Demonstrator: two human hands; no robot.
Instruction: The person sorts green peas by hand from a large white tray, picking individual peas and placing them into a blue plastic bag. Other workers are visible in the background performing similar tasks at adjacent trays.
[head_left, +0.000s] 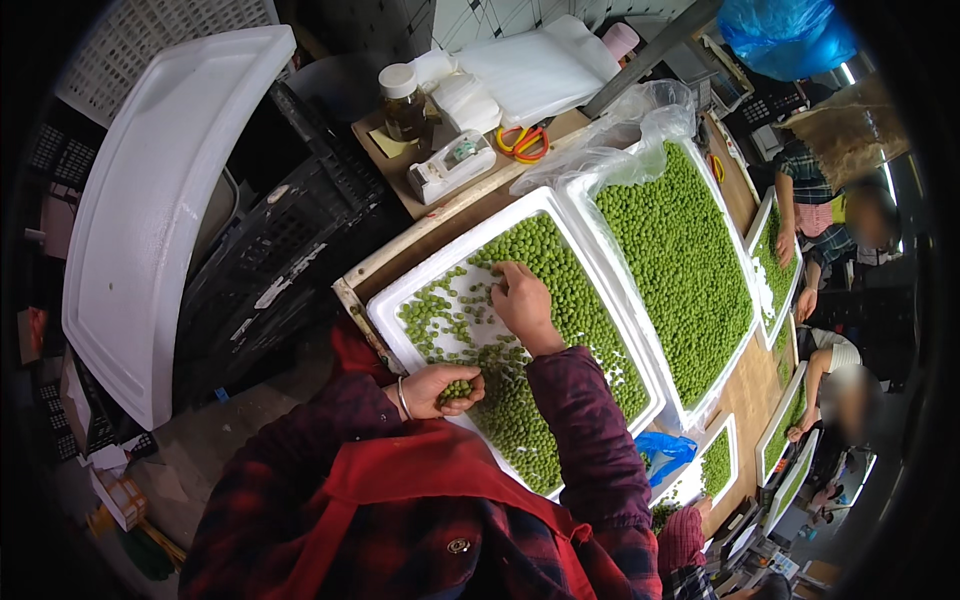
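Observation:
In front of me is a white foam tray [388, 322] with loose green peas [515, 430], spread thinly at its left and more thickly along the far and right sides. My left hand [425, 386], with a bangle at the wrist, is cupped round a small heap of peas [457, 391] above the tray's near left part. Farther in, my right hand [524, 308] reaches down with bent fingers drawn together among the scattered peas. Its fingertips are partly hidden, so anything between them cannot be made out.
A second foam tray [572, 190], full of peas, adjoins mine on the right, plastic film [640, 130] over its far end. Scissors [523, 143], a tape dispenser [452, 167] and a lidded jar [402, 104] stand beyond. Black crates [290, 230] are at left. Other people's hands [786, 243] work at trays on the right.

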